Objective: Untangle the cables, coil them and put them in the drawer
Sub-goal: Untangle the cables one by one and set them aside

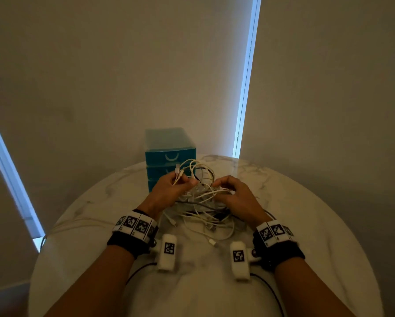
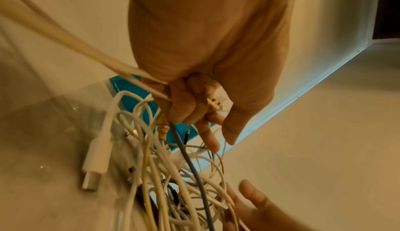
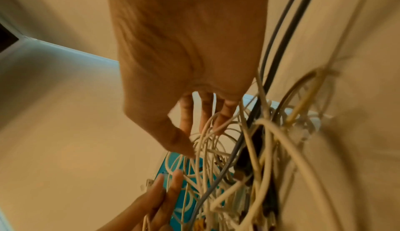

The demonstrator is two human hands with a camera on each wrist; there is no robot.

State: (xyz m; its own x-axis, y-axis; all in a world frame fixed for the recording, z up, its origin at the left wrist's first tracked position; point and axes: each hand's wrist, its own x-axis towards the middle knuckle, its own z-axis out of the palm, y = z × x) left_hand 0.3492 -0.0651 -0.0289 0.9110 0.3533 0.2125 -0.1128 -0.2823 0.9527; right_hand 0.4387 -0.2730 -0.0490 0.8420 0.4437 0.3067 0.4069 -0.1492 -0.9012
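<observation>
The fingers (image 2: 184, 108) of the left hand (image 1: 169, 191) are curled tight around a few strands of the cable tangle (image 1: 203, 202), with several white plug ends sticking up out of the fist. The right hand (image 1: 237, 197) has its fingers (image 3: 186, 115) loosely bent and spread among thin white loops on the tangle's right side; whether it actually pinches a strand cannot be told. The tangle sits between the two hands, partly lifted, its lower part trailing onto the worktop (image 1: 306, 213) toward the person. Most strands are white or cream, with at least one grey cable (image 2: 190, 157) and some black lengths; they are too knotted to count. A thick white cable with a metal plug (image 2: 95, 166) lies at the tangle's edge on the worktop. Just behind the tangle stands one blue drawer unit (image 1: 170, 156) with three stacked drawers, all shut. One round marble-patterned worktop carries everything. Both wrists wear black bands with white marker blocks. Behind the drawer unit hang pale window blinds (image 1: 123, 65) with slits of light at their edges.
</observation>
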